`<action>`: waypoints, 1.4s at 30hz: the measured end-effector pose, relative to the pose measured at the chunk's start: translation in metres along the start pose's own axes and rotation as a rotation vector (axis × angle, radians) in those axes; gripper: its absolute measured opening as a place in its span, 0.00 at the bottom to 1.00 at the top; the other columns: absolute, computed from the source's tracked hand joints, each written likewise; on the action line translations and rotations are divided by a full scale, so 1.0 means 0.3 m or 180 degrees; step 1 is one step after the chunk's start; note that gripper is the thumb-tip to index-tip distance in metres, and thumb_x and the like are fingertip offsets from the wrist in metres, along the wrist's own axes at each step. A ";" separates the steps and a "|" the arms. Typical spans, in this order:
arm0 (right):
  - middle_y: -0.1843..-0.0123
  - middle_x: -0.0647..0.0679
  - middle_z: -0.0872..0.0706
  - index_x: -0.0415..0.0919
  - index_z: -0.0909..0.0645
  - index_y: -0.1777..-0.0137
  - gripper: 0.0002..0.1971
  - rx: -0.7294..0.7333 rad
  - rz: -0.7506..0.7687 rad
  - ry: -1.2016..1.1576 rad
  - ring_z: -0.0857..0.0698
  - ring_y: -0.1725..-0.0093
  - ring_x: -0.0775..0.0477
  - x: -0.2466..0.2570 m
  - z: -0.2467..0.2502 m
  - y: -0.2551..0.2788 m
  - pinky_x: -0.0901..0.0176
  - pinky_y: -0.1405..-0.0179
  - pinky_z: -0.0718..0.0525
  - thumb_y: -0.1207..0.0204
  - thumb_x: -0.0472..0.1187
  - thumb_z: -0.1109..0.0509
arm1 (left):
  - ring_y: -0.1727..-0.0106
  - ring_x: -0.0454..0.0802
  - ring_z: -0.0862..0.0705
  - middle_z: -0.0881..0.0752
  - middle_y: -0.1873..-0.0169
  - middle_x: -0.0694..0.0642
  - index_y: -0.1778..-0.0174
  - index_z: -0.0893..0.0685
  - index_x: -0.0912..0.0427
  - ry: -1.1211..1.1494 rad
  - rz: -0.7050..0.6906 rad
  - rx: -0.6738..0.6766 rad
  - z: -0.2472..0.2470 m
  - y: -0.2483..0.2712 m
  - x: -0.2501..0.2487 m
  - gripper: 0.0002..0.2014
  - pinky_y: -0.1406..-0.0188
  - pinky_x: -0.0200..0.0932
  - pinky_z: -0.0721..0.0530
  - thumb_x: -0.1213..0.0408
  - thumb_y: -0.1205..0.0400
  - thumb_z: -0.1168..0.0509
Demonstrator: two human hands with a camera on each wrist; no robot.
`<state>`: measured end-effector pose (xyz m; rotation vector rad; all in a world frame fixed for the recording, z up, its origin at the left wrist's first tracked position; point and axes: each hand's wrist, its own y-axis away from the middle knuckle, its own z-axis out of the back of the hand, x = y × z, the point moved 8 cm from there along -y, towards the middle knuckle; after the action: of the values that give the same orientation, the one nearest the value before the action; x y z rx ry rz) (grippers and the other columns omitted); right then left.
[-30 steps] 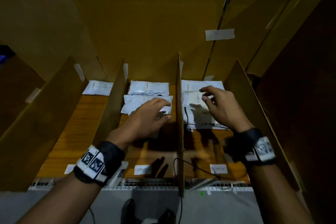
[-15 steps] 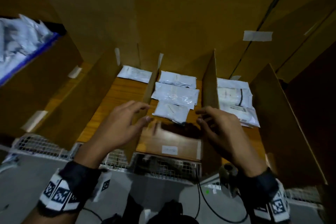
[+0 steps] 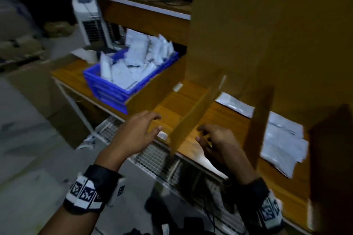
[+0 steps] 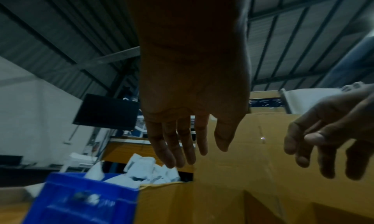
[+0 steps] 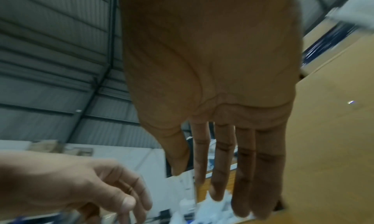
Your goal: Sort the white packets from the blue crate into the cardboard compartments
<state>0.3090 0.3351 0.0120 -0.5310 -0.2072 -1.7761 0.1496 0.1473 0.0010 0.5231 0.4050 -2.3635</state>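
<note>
The blue crate (image 3: 107, 86) stands on the wooden shelf at the left, heaped with white packets (image 3: 137, 57). Cardboard dividers (image 3: 194, 116) split the shelf to its right into compartments. One white packet (image 3: 235, 104) lies in a middle compartment and several more packets (image 3: 280, 143) in the one further right. My left hand (image 3: 150, 126) hovers empty at the shelf's front edge, fingers relaxed and pointing toward the crate (image 4: 81, 200). My right hand (image 3: 206, 135) hangs beside it, right of a divider, fingers loosely spread and holding nothing. Both palms (image 5: 212, 67) show bare in the wrist views.
A tall cardboard wall (image 3: 267, 25) rises behind the compartments. A wire mesh rack (image 3: 158, 158) and cables run under the shelf front. A white appliance (image 3: 89, 19) and a further desk stand behind the crate. Grey floor lies at the left.
Both hands have pulled back out of the compartments, leaving packets lying there. The view has swung left, bringing the blue crate into sight, and the hands now head that way.
</note>
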 end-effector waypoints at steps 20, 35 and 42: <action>0.25 0.38 0.21 0.42 0.22 0.22 0.24 0.0550 -0.0184 0.0223 0.21 0.24 0.33 0.432 -0.720 -1.135 0.40 0.27 0.21 0.15 0.49 0.30 | 0.13 0.65 0.37 0.42 0.08 0.55 0.07 0.41 0.47 -0.0795 0.0562 0.0533 0.216 -0.502 1.147 0.35 0.18 0.64 0.27 0.45 0.09 0.36; 0.07 0.42 0.43 0.47 0.44 0.08 0.42 0.1276 -0.0858 0.0822 0.46 0.07 0.41 0.395 -0.758 -1.303 0.29 0.11 0.55 0.15 0.53 0.26 | 0.32 0.58 0.16 0.14 0.36 0.52 0.32 0.16 0.47 -0.1175 -0.0208 0.0727 0.333 -0.941 1.254 0.16 0.49 0.53 0.18 0.45 0.13 0.33; 0.19 0.43 0.22 0.49 0.35 0.15 0.38 0.1122 -0.1397 0.0971 0.29 0.16 0.37 0.434 -0.728 -1.369 0.32 0.17 0.38 0.20 0.56 0.23 | 0.23 0.68 0.27 0.19 0.27 0.62 0.27 0.26 0.60 -0.1371 -0.0250 0.1318 0.252 -1.152 1.322 0.26 0.36 0.62 0.21 0.51 0.16 0.30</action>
<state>-0.1594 0.2451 -0.0648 0.0495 -0.4373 -2.1560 -0.3772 0.1487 -0.0683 0.1664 -0.2689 -2.5573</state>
